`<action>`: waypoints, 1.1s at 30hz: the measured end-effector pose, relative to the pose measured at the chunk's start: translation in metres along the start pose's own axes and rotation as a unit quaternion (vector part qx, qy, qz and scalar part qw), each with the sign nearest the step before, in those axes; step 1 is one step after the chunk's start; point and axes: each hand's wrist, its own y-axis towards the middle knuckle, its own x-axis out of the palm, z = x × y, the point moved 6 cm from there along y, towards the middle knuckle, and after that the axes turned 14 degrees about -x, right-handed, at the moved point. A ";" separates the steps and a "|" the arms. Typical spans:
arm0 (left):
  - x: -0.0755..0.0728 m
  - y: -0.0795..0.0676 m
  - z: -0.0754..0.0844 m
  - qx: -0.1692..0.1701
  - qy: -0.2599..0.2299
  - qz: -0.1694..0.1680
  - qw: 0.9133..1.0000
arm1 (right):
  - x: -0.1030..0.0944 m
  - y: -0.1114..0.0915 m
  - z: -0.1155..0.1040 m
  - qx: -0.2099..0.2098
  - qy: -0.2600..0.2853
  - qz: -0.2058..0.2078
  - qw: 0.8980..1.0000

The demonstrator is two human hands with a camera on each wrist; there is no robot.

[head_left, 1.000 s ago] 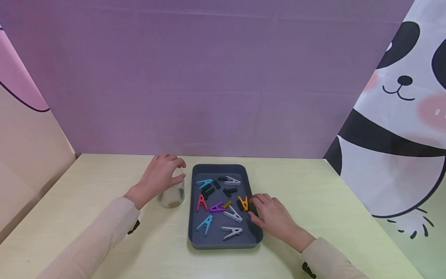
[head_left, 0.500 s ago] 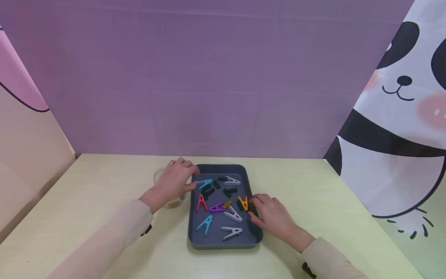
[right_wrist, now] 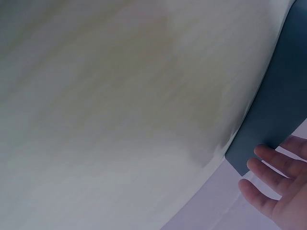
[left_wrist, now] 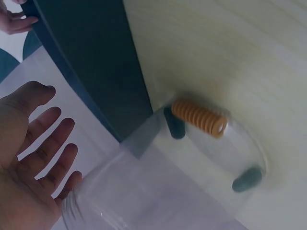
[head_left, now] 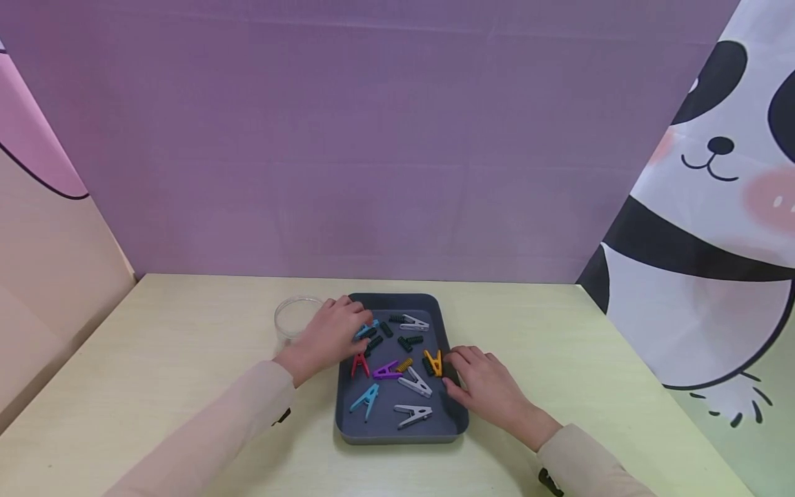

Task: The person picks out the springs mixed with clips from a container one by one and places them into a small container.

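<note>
A dark grey tray (head_left: 397, 429) holds several plastic clothes pegs, among them a purple peg (head_left: 387, 371) and a yellow peg (head_left: 434, 362). Small ribbed cylinders, dark and yellow, lie between them. My left hand (head_left: 335, 335) is over the tray's far left side, by a blue peg (head_left: 366, 329) and a dark ribbed cylinder (head_left: 375, 342). Its fingers are apart with nothing held in the left wrist view. At the right rim, my right hand (head_left: 487, 386) touches the tray with relaxed fingers. A clear jar (left_wrist: 134, 187) stands beside the tray's left wall.
Inside the jar lie an orange ribbed cylinder (left_wrist: 199, 117) and two dark green pieces. The pale table (head_left: 186, 331) extends around the tray. A purple cloth backdrop (head_left: 397, 138) rises behind the table's far edge.
My left hand has moved right and slightly nearer, from above the jar to over the tray's far left part. The jar's rim is now uncovered. My right hand stays at the tray's rim.
</note>
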 end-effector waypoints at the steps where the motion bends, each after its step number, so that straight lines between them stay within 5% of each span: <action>1: 0.002 0.000 0.001 0.000 0.000 -0.004 1.000 | 0.000 0.000 0.000 0.001 -0.001 -0.001 1.000; 19: 0.031 0.003 0.011 -0.011 0.030 -0.063 0.998 | 0.000 0.001 0.000 -0.001 -0.004 -0.002 1.000; 33: 0.042 0.004 0.011 -0.028 0.063 -0.052 0.996 | 0.002 0.000 0.000 0.011 0.001 -0.018 1.000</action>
